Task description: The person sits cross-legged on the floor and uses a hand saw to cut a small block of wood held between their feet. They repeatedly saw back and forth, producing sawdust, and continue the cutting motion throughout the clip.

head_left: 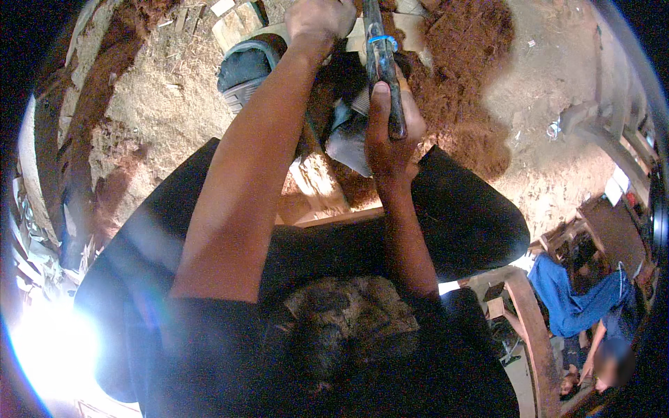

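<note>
My right hand (397,136) is wrapped around the near end of a long dark rod (387,66), with the thumb laid along its top. A bright blue band (382,40) is tied around the rod, which runs out past the upper edge. Further forward and to the left, my left hand (320,17) is closed in a fist at the upper edge. What it grips is hidden behind the fingers. Beneath my forearms, a pale wooden piece (317,177) and a grey angular object (350,143) lie between my knees. A dark shoe (247,66) shows beside my left forearm.
Reddish-brown shavings (467,90) are heaped to the right of my hands. Pale, debris-strewn ground (167,104) extends leftward. At the lower right, a person in blue clothing (578,296) sits near curved wooden beams (533,341). Strong light (52,348) glares at lower left.
</note>
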{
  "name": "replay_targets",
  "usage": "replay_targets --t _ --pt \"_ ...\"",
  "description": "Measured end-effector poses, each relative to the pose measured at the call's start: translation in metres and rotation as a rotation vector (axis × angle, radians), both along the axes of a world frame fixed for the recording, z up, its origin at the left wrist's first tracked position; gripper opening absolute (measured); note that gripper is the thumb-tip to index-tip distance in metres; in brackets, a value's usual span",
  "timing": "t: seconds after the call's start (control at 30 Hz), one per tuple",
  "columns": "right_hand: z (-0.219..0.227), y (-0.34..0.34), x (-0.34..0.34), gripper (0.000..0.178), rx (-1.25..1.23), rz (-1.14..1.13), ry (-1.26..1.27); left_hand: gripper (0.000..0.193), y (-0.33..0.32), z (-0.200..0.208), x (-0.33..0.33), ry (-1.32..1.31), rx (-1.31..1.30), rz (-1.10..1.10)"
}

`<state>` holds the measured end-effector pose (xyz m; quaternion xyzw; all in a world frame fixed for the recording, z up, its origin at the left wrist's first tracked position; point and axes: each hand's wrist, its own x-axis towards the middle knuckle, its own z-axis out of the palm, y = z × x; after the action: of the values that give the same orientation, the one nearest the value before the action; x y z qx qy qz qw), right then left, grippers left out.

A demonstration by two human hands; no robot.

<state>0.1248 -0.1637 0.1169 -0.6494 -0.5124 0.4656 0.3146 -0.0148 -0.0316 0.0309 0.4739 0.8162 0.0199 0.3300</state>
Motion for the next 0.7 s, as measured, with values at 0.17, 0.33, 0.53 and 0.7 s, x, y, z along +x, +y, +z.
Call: replay_targets --t 0.17,0.33,0.53,0.7 --pt "-0.027 -0.071 0.033 0.041 0.103 0.027 -0.213 0.059 0.003 -0.015 0.002 0.089 -0.008 -0.049" --pt "0.015 0.009 -0.003 0.036 -0.012 0.059 -0.074 0.061 -0.002 -0.043 -0.011 0.248 0.008 -0.374" --pt "-0.013 -0.073 0.028 0.047 0.253 0.072 -0.303 0.056 0.006 -0.011 0.006 0.044 -0.061 -0.086" --pt "0.016 -0.027 0.006 0.053 -0.191 0.132 -0.289 0.071 0.0 -0.051 -0.012 0.189 0.012 -0.167"
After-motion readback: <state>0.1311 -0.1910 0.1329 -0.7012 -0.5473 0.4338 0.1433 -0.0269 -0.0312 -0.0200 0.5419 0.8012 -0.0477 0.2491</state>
